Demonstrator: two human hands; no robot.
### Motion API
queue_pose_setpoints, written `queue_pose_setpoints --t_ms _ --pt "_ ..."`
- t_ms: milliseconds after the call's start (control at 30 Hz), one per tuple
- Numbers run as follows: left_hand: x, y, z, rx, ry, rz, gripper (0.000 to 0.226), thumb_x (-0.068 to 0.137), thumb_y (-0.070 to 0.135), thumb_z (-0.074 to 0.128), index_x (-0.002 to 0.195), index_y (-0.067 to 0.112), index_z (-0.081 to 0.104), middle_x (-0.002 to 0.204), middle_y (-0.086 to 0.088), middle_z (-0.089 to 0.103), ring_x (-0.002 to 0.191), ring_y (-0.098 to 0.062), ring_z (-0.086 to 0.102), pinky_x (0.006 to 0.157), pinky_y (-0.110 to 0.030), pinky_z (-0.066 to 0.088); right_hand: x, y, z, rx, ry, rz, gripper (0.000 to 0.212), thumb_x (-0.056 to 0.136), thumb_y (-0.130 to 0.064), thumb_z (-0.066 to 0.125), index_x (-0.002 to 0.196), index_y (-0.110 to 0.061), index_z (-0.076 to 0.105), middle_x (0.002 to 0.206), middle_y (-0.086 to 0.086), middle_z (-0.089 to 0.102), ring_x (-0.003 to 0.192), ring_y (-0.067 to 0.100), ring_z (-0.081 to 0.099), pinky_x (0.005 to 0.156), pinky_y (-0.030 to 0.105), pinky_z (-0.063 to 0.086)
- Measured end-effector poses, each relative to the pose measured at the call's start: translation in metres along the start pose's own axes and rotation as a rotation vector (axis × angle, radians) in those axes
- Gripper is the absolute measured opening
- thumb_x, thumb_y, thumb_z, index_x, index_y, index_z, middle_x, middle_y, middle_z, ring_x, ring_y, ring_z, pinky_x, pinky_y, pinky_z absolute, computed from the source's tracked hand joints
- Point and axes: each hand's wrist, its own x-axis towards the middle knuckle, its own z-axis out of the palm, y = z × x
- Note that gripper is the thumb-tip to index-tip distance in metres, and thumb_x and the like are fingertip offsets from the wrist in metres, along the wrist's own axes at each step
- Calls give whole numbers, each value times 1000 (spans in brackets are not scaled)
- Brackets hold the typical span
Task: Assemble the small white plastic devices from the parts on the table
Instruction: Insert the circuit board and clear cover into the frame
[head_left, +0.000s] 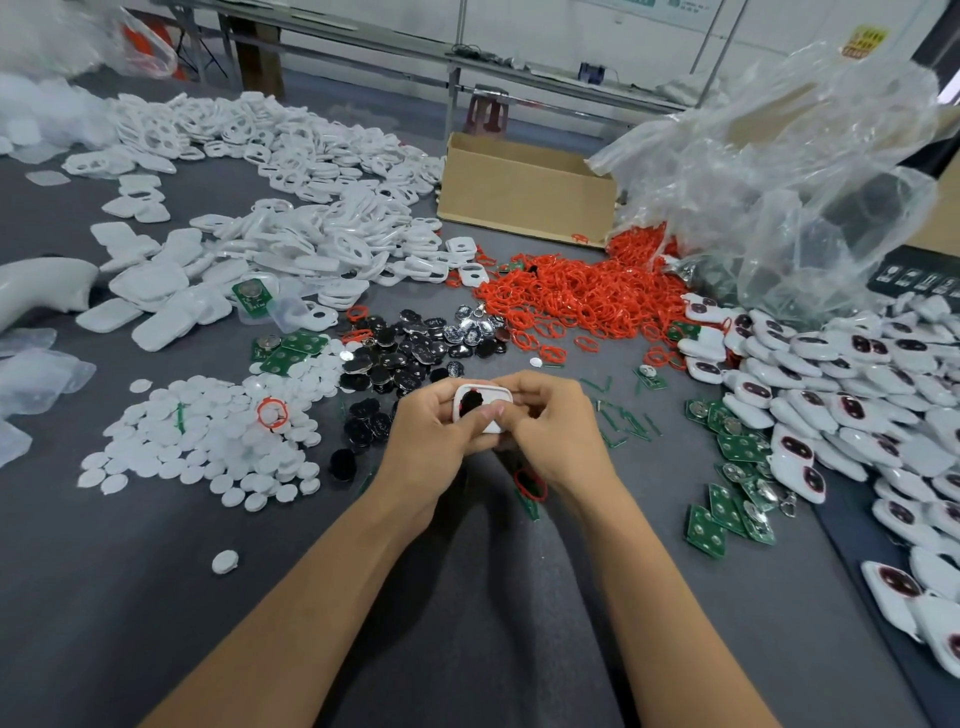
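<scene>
A small white device shell (482, 408) with a black insert and a thin red rim is held above the grey table (467, 597) at centre. My left hand (434, 434) grips its left side, thumb across the front. My right hand (558, 428) pinches its right side with curled fingers. Around lie the parts: white round discs (208, 441), black pads (410, 353), red rings (582, 296), green circuit boards (732, 499) and white shells (291, 234).
Assembled white devices (841, 405) are heaped at the right. A cardboard box (524, 192) and a crumpled clear plastic bag (789, 182) stand behind the red rings. A loose red ring (531, 486) lies under my right wrist. A single white disc (225, 562) sits near left.
</scene>
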Motion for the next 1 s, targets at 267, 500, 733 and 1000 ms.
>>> queue_pose_setpoints --t_ms 267,500,733,1000 --pt "-1 2 -3 -42 -22 -4 20 92 -15 50 96 -1 64 94 -24 66 74 -27 72 64 -25 60 0 1 -13 -25 67 -92 22 94 -8 55 102 -18 73 91 -5 72 80 3 63 77 21 50" --pt "-2 3 -2 -36 -57 16 25 90 -15 51 86 5 64 90 -24 68 72 -29 71 62 -28 60 -5 22 -103 -468 392 18 38 82 10 48 104 -10 73 99 6 72 91 18 63 84 27 47" --pt "0 -1 -2 -100 -43 28 22 90 -12 55 92 6 68 97 -21 71 85 -27 73 70 -27 60 18 18 -117 -632 296 51 44 78 12 45 104 -8 73 105 10 72 94 21 63 78 23 42" --pt "2 -2 -1 -153 -22 13 21 93 -7 53 94 9 67 102 -19 70 95 -26 71 70 -22 58 54 -23 -55 -704 -155 -37 28 80 1 61 100 -12 74 98 8 73 92 18 65 83 24 48"
